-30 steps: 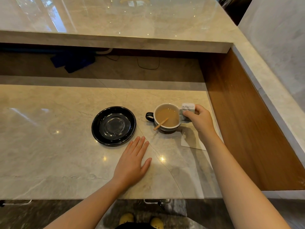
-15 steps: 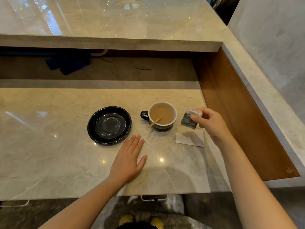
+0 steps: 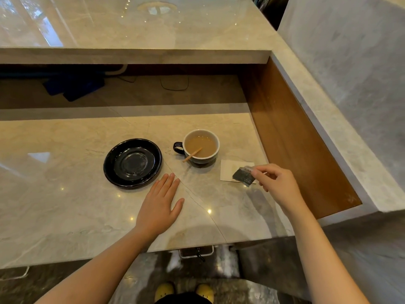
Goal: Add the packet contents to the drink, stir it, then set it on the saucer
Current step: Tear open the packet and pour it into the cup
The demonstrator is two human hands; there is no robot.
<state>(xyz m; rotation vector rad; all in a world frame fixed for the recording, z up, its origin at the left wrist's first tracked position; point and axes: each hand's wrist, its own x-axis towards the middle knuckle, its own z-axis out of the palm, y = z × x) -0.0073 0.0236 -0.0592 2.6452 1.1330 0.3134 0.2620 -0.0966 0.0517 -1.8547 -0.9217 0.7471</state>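
A dark cup (image 3: 202,159) with a white inside holds a light brown drink, and a wooden stir stick (image 3: 192,154) leans in it over the near rim. An empty black saucer (image 3: 132,162) sits to the cup's left on the marble counter. My right hand (image 3: 277,184) pinches a small dark packet (image 3: 243,176) by its top edge, to the right of the cup and in front of it, just above a white napkin (image 3: 228,172). My left hand (image 3: 161,206) lies flat on the counter with fingers spread, just in front of the saucer.
A wooden side panel (image 3: 291,137) walls the counter on the right. A raised marble ledge (image 3: 135,54) runs across the back, with a dark recess holding a blue object (image 3: 74,86) and cables beneath it. The counter's front edge is close to my body.
My right hand has carried the packet away from the cup's rim, toward me and to the right, down over the napkin. The left hand, cup and saucer stay put.
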